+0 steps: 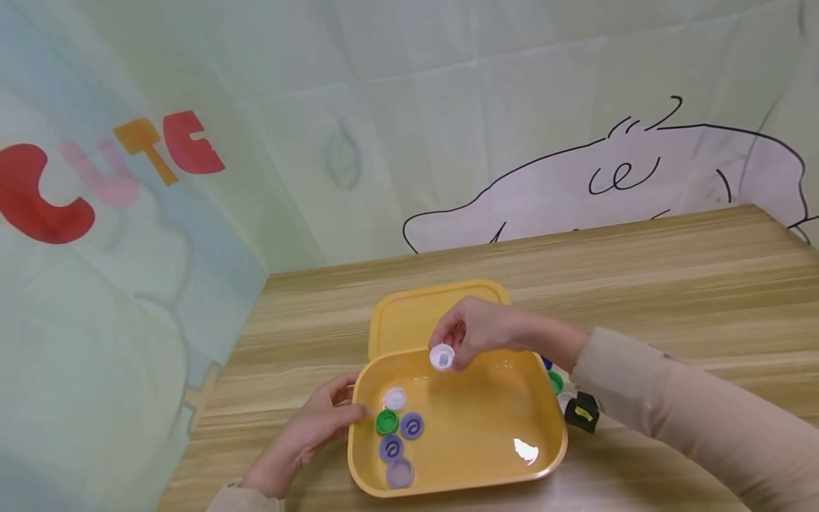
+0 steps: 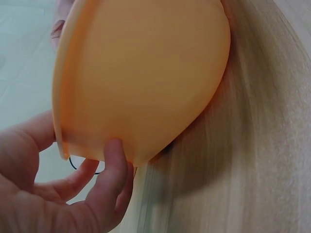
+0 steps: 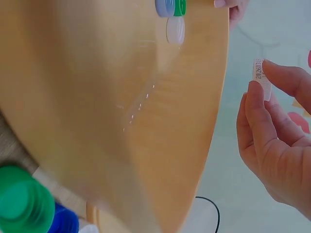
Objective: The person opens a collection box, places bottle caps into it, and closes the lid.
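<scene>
From the head view, my right hand (image 1: pixel 476 331) is raised at the far rim of a yellow box (image 1: pixel 473 419). Its thumb and fingers are clamped on a white cap (image 1: pixel 441 357), a small grey printed patch turned towards me. My left hand (image 1: pixel 326 416) grips the box's left wall. Inside, near that wall, lie five caps: a white one (image 1: pixel 394 399), a green one (image 1: pixel 387 422), two purple ones (image 1: pixel 411 425) (image 1: pixel 391 447) and a pale lilac one (image 1: pixel 399 473). A yellow lid (image 1: pixel 435 313) lies behind the box; beside its right wall are more caps (image 1: pixel 555 382) and a black object (image 1: pixel 582 412) with a yellow mark. I judge that a low, gentle release suits so light a cap: let go from high up, it could bounce or roll.

From the left wrist, my thumb passes behind the rim and a fingertip (image 2: pixel 115 150) presses the outer wall, so the wall is pinched between them. A light, steady hold should do; squeezing hard or lifting could tip the box and slide the caps.

From the right wrist, the cap is held by its edges between thumb and fingertips, with printed characters on its side. The pinch looks small but sound; parting thumb and fingers evenly should keep the cap from flicking sideways.
</scene>
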Demonstrator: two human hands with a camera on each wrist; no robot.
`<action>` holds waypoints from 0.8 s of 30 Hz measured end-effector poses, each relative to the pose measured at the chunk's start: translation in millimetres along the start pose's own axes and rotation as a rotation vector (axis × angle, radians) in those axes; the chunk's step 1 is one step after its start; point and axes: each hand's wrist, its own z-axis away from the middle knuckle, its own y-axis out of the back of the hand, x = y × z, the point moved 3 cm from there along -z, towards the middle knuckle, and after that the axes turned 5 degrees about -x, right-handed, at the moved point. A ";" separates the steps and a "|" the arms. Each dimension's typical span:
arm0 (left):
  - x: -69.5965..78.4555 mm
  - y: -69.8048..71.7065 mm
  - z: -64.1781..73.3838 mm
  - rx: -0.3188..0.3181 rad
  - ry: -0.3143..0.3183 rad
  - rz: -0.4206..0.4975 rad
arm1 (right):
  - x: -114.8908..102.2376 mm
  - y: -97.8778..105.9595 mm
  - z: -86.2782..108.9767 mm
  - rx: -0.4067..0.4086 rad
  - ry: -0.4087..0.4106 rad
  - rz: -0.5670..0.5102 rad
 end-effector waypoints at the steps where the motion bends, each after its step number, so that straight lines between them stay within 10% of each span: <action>1: -0.1 -0.1 0.0 0.000 0.001 0.000 | -0.8 -1.4 -1.1 -0.004 0.007 -0.003; 24: 0.5 0.1 1.1 -0.018 -0.011 0.014 | -8.7 -34.4 -22.0 -0.097 0.057 -0.035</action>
